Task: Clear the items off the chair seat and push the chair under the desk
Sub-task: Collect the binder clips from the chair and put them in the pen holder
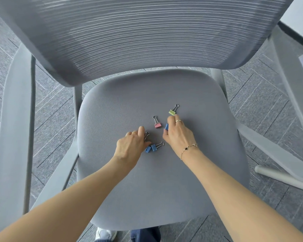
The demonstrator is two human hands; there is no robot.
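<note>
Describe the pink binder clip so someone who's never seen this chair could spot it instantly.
On the grey fabric chair seat, look between the left hand and right hand. The small pink binder clip lies there untouched, the only pink one; its neighbours are blue or green.

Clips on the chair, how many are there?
5. Green clip farthest back, pink clip mid-seat, one blue clip in the right hand, two blue clips by the left hand. Hands may hide more.
</note>
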